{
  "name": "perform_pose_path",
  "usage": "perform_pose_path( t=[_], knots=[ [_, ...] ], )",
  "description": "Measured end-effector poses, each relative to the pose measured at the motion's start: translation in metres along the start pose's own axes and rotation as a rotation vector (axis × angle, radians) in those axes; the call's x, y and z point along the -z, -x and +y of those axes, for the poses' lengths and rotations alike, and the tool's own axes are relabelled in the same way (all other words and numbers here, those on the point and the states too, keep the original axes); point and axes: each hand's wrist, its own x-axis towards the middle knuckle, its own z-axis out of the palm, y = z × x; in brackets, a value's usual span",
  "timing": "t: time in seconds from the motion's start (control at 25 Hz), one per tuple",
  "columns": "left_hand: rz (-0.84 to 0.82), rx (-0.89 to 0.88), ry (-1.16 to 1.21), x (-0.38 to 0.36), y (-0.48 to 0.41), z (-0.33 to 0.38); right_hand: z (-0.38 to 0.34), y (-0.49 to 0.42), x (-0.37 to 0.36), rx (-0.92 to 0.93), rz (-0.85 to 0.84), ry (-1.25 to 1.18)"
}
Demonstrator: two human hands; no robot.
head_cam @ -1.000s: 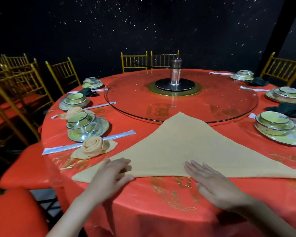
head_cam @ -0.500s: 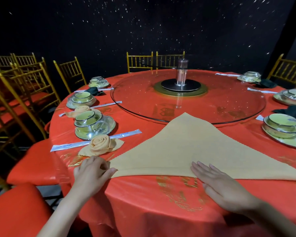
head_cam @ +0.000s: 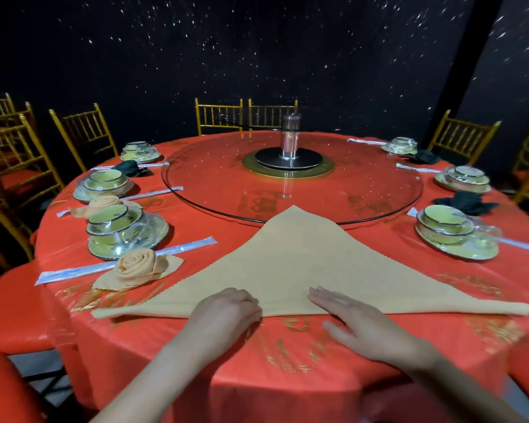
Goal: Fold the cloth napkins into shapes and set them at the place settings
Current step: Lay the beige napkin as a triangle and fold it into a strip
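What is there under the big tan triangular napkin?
The napkin tip lies over the glass turntable rim; the rest lies on the red tablecloth. Anything else beneath is covered.

rose napkin (head_cam: 136,267) near left, turntable (head_cam: 379,184) beyond, right probably open

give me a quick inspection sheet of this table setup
Surface: round table under a red tablecloth, glass turntable in the middle.
Job's things: tan napkin folded to a triangle, tip over the turntable's rim; rose-folded napkin beside the nearest left bowl set; dark green napkin at right.
Clutter: nothing seen.
Hands: left hand curled at the tan napkin's near edge, grip hidden; right hand flat, fingertips on that edge.
Cables: nothing seen.
Surroundings: gold chairs, dark star-speckled wall.
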Motion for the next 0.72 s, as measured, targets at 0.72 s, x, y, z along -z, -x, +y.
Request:
perform_pose_path(
  t=[0.72],
  knots=[
    [-0.151, 0.318, 0.093, 0.017, -0.014, -0.001, 0.037, 0.016, 0.019, -0.221, 0.294, 0.064]
  ],
)
